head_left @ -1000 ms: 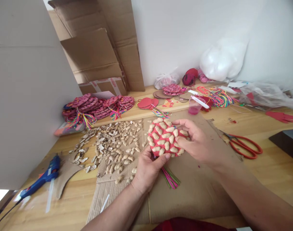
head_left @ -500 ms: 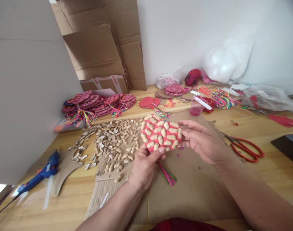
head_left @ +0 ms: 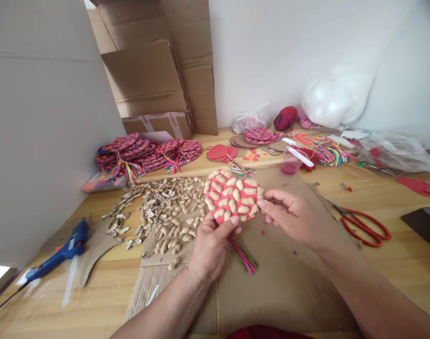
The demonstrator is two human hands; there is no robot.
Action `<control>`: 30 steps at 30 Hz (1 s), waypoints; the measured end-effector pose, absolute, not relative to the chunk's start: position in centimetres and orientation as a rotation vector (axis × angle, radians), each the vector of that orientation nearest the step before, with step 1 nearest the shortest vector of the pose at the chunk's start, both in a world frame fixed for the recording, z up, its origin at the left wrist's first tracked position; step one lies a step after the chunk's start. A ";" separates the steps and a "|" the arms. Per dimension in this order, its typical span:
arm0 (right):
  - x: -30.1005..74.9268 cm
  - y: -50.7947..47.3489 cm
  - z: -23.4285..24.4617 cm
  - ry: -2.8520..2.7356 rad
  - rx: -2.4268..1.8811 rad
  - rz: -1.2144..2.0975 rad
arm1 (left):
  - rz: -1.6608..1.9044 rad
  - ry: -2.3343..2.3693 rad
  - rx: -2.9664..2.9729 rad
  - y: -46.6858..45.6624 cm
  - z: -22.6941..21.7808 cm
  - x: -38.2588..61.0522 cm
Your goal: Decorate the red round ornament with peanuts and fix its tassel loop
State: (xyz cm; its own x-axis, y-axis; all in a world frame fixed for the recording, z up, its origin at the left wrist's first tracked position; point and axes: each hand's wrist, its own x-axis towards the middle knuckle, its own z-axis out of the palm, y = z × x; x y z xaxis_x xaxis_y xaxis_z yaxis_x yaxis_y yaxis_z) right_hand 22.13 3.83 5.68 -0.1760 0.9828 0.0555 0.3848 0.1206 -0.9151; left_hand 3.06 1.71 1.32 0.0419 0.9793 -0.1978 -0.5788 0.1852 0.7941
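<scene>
Above a brown cardboard sheet (head_left: 271, 282), the left hand (head_left: 210, 247) pinched the round red disc studded with peanut shells (head_left: 232, 197) by its lower edge while the right hand (head_left: 296, 219) gripped its right rim, apparently checking coverage; any gap left would need another shell from the loose peanut-shell pile (head_left: 162, 212).

text: none legible | cardboard box (head_left: 155, 123) tape: red print, unreadable
</scene>
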 end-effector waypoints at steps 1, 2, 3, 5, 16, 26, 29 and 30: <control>22.1 3.7 5.8 -1.753 -1.388 0.942 | 1.307 0.849 0.596 1.7 1.4 3.0; 22.1 3.5 5.9 -1.824 -1.423 0.847 | 1.306 0.850 0.594 1.7 1.4 3.0; 22.1 3.4 6.0 -1.881 -1.446 0.768 | 1.303 0.851 0.593 1.7 1.5 3.0; 22.2 3.2 6.2 -1.940 -1.453 0.685 | 1.298 0.850 0.587 1.8 1.5 2.9; 24.2 5.4 4.8 -1.173 -1.188 0.774 | 1.297 0.831 0.583 1.8 1.5 2.8; 25.4 6.3 5.8 -0.957 -1.125 0.732 | 1.233 0.829 0.639 1.6 1.1 2.7; 25.2 5.9 5.8 -1.081 -1.126 0.895 | 1.168 0.801 0.666 1.5 1.1 2.5; 25.1 5.6 5.7 -1.160 -1.121 0.986 | 1.141 0.792 0.678 1.4 1.1 2.4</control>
